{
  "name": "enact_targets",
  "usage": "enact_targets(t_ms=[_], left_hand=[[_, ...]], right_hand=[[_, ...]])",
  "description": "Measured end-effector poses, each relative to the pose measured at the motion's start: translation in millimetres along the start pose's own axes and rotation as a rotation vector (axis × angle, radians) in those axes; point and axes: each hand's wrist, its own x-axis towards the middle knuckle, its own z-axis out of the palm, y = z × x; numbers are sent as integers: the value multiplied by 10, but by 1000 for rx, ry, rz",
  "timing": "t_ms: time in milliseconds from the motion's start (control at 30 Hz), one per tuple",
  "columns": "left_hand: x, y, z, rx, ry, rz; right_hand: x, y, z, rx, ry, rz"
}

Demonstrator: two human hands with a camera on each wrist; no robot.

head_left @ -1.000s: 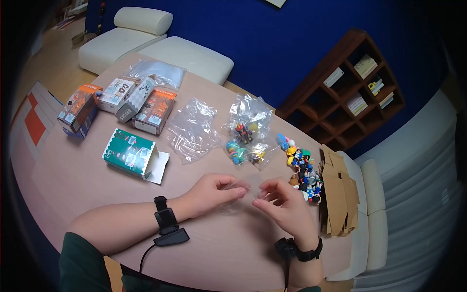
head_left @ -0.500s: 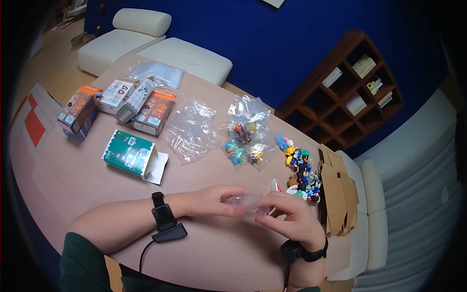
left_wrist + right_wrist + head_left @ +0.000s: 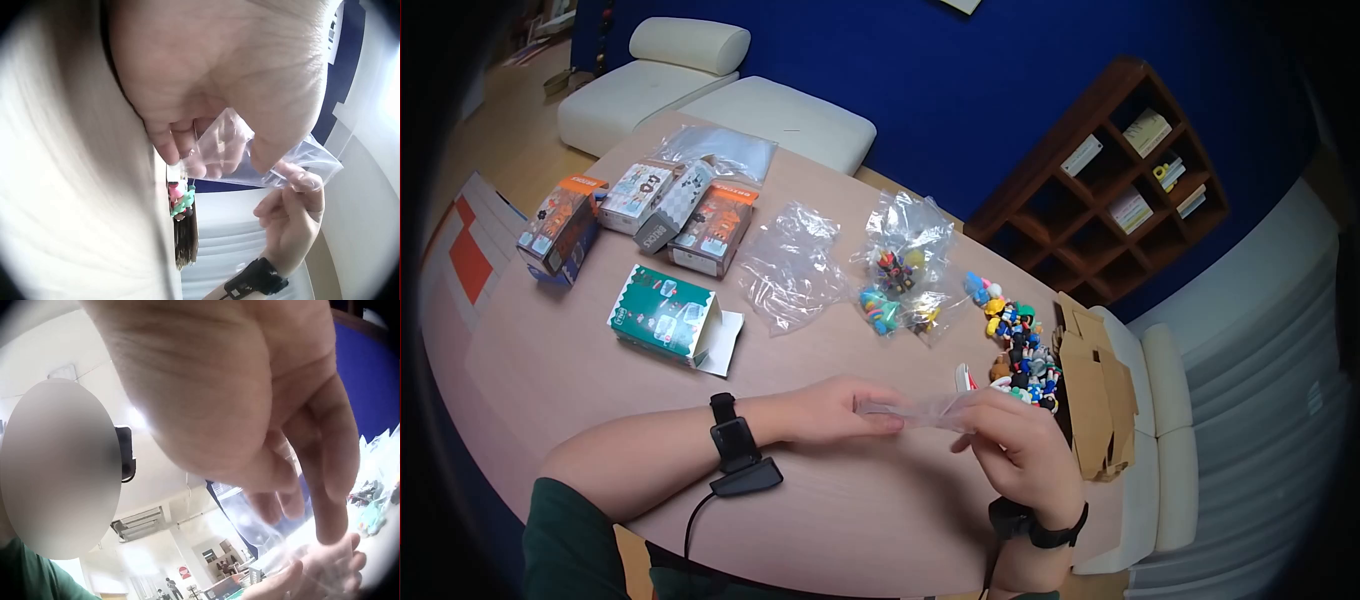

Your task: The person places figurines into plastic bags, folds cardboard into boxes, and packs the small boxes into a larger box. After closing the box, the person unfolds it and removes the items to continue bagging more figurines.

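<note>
— How far along does the handling of the clear bag (image 3: 915, 411) appear to be?

— Partway, it would be judged. The bag is lifted and stretched between both hands, but no figure can be seen inside it. Farther up the table (image 3: 830, 510), coloured figures (image 3: 894, 276) are seen in or under clear wrapping (image 3: 912, 225); which of the two cannot be told. A loose pile of figures (image 3: 1022, 350) is left unwrapped near the right edge, just beside the folded cardboard (image 3: 1097, 390).

— And how is the bag held?

— One end is pinched between thumb and fingers by the left hand (image 3: 840, 410); the other is gripped by the fingertips of the right hand (image 3: 1025, 450). It is held up over the table's near edge side, around the middle.

— How does it look?

— Thin, see-through and slightly creased, with light caught along its folds. Whether its mouth is open cannot be told. A larger crumpled bag (image 3: 795, 265) is laid flat between the green box (image 3: 662, 315) and the wrapped figures.
</note>
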Motion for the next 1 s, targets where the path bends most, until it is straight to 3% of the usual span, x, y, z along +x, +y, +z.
enact_targets(t_ms=[67, 100, 167, 200, 267, 300, 367, 467, 500, 567, 600, 633, 667, 733, 767, 800, 867, 900, 1000], left_hand=[[0, -12, -4, -30, -12, -10], [-14, 17, 10, -64, -20, 43], [-23, 50, 12, -96, -28, 98], [-31, 58, 2, -77, -23, 110], [-41, 59, -6, -59, -15, 121], [-33, 56, -6, -124, -33, 102], [-19, 48, 9, -189, -53, 82], [4, 36, 30, -32, -16, 62], [21, 34, 4, 14, -21, 36], [8, 21, -9, 59, -24, 9], [-8, 9, 7, -208, 63, -32], [-19, 1, 18, -475, 150, -73], [-16, -16, 12, -476, 151, -70], [9, -53, -9, -723, 374, -36], [10, -41, -11, -690, 396, 41], [16, -39, -9, -691, 394, 45], [23, -43, -14, -714, 393, 68], [18, -34, -16, -714, 394, 66], [-9, -25, -22, -644, 349, 49]], right_hand=[[-11, 99, 11, 204, -202, 74], [7, 120, -6, 203, -200, 75], [75, 160, -51, 92, -460, 157], [72, 233, -41, 92, -460, 155], [72, 358, -2, 153, -538, -68], [60, 352, 4, 153, -539, -69], [70, 250, 17, 122, -600, 174], [129, 302, 41, 102, -750, 126], [125, 303, 46, 102, -750, 126], [114, 302, 62, 206, -464, -10], [125, 315, 73, 206, -465, -10], [146, 350, 89, 422, -238, 105], [172, 391, 103, 629, -5, 218], [253, 491, 134, 434, 249, 348], [261, 528, 142, 137, 228, 363], [223, 625, 203, 133, 229, 362], [122, 768, 370, -677, 50, 299], [97, 726, 393, -720, -103, 344], [42, 740, 534, -809, -52, 243]])
